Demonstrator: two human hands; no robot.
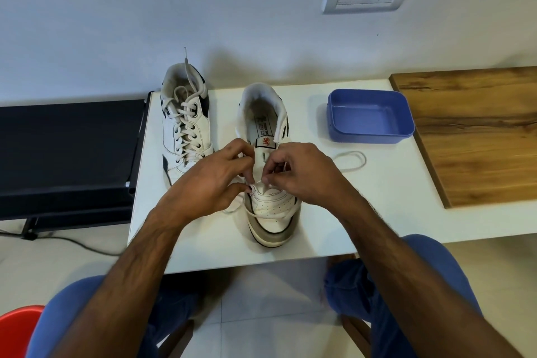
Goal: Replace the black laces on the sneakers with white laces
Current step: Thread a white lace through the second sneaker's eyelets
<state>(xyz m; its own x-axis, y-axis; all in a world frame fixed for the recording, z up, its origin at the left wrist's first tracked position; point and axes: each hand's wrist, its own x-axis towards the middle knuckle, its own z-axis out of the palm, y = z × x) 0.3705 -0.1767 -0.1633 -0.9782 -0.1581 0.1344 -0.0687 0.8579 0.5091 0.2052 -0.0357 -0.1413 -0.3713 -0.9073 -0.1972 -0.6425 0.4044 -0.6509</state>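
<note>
Fingers of left hand [216,180]: curled together over the lower eyelets of the near sneaker [268,183]; thumb and fingertips seem to pinch the white lace [273,213] at the left side of the tongue, though the exact contact is partly hidden.
Fingers of right hand [299,174]: curled and pinching the same white lace just right of the tongue, where a thin piece of lace rises between the fingertips.
Near sneaker: it stands on the white table [363,212], toe toward the person, heel toward the wall; the upper eyelets carry no lace and the tongue with a small red logo is visible.
White lace: one part crosses the toe area of the near sneaker, one end lies on the table just left of this shoe, and a loop [350,160] lies on the table to the right of it.
Second sneaker [186,125]: it stands left of the near sneaker, close but apart; it is laced fully with a white lace, and one lace end points up above its heel.
Blue tray [370,116]: it is right of the near sneaker, near the wall side of the table, and looks hollow inside.
Wooden board [479,131]: further right of the near sneaker, beyond the blue tray, lying on the table.
Black lace: I cannot see any in this view.
</note>
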